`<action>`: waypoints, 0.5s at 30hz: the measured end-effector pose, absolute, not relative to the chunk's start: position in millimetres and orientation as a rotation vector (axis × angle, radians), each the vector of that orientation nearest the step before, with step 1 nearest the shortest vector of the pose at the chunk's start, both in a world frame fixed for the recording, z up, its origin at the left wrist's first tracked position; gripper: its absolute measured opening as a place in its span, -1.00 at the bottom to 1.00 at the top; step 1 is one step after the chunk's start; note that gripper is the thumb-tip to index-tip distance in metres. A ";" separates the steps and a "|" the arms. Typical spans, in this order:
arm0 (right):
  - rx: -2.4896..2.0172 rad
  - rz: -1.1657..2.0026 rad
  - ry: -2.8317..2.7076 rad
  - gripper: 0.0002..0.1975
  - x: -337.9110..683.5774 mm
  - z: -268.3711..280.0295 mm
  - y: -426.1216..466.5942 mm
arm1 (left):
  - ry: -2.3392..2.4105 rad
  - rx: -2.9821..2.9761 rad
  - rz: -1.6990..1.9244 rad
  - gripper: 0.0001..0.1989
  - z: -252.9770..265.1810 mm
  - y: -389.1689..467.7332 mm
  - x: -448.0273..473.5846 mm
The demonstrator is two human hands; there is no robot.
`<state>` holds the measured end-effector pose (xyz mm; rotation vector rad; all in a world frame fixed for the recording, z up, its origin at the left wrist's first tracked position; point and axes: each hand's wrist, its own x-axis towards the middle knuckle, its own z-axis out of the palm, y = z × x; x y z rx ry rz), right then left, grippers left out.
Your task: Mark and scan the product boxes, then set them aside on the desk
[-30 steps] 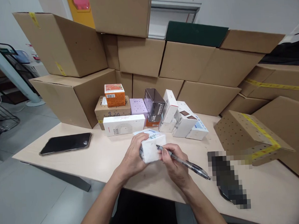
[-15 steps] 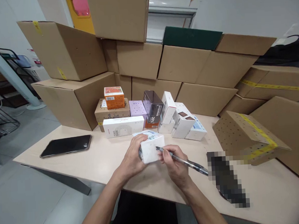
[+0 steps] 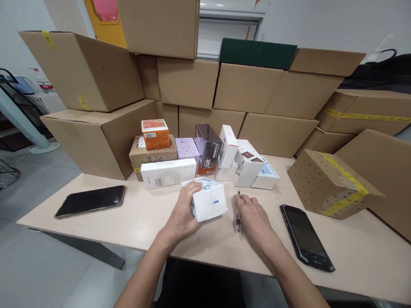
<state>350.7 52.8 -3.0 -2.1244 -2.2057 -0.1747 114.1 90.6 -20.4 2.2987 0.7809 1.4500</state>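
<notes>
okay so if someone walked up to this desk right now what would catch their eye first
Probably the wall of stacked cardboard boxes along the table's back edge, with a cluster of small product boxes in front of it. Nearer, the left hand grips a small white box, while the right hand lies on a pen, between two dark phones.

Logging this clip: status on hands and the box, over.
Left hand gripping small white box on table. Right hand flat over pen, grip unclear. Product boxes right behind; phone beside right hand.
</notes>
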 end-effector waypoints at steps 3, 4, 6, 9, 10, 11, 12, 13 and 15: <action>-2.144 -0.150 -2.242 -0.55 347.1 -8.5 54.9 | 0.766 2.314 1.448 -0.18 -21.3 90.6 114.1; -2.133 -0.140 -2.250 -0.52 348.3 -10.0 53.9 | 0.775 2.311 1.451 -0.17 -21.8 90.4 113.9; -2.071 -0.160 -2.217 -0.47 356.0 -11.9 46.0 | 0.806 2.291 1.462 -0.15 -22.9 90.0 113.1; -2.028 -0.340 -1.948 -0.51 379.5 -12.7 17.7 | 0.844 2.246 1.468 -0.11 -23.1 89.7 112.2; -2.093 -0.411 -1.804 -0.47 389.2 -12.8 5.2 | 0.852 2.234 1.469 -0.10 -22.5 89.7 112.4; -2.218 -0.452 -1.628 -0.38 399.1 -13.0 -7.6 | 0.861 2.222 1.469 -0.10 -21.5 89.7 113.0; -2.366 -0.442 -1.457 -0.27 408.6 -13.4 -19.9 | 0.875 2.205 1.466 -0.09 -20.0 89.7 114.0; -2.495 -0.387 -1.312 -0.17 417.2 -14.2 -30.7 | 0.896 2.176 1.461 -0.08 -18.1 89.6 115.3; -2.688 -0.193 -1.139 -0.02 431.1 -16.4 -45.8 | 0.952 2.065 1.428 -0.07 -12.9 89.2 118.2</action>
